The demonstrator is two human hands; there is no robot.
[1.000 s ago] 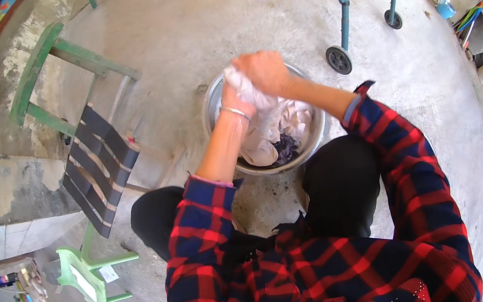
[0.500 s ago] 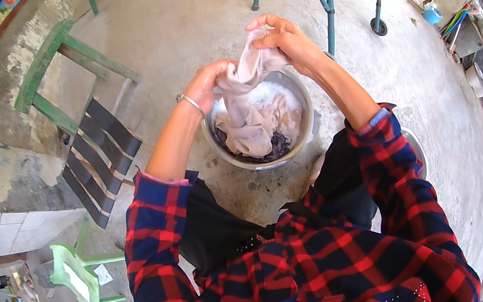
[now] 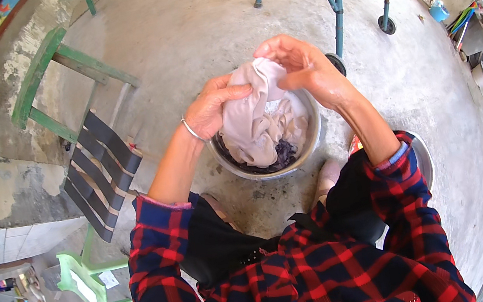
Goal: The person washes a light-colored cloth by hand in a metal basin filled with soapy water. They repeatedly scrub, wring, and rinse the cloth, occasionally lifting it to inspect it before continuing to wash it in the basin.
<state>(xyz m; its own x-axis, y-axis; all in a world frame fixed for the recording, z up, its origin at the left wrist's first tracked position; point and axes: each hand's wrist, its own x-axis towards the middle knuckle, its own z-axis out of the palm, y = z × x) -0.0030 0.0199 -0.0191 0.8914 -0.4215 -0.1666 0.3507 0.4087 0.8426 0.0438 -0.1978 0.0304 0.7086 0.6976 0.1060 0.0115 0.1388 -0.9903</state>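
Observation:
Pale pinkish-beige wet cloth (image 3: 252,118) rises in folds out of a round metal basin (image 3: 314,129) on the floor between my feet. My left hand (image 3: 206,110), with a bracelet at the wrist, grips the cloth's left side, thumb laid over the top of it. On the other side my right hand (image 3: 312,73) is at the cloth's upper right edge, its thumb and fingers spread apart and slightly curled. White suds show in the basin behind the cloth. A dark bunched cloth (image 3: 283,155) lies at the basin's near side, partly under the pale one.
A green wooden chair (image 3: 34,82) with dark straps stands at left, and a light green plastic stool (image 3: 77,282) nearer. A blue-green wheeled metal frame (image 3: 339,17) is beyond the basin at right. Another metal basin (image 3: 424,161) shows partly beside my right leg.
Both hands have come down nearer the basin with the cloth, which is now more spread and bunched. My right hand's fingers have loosened from their pinch. The view has shifted slightly.

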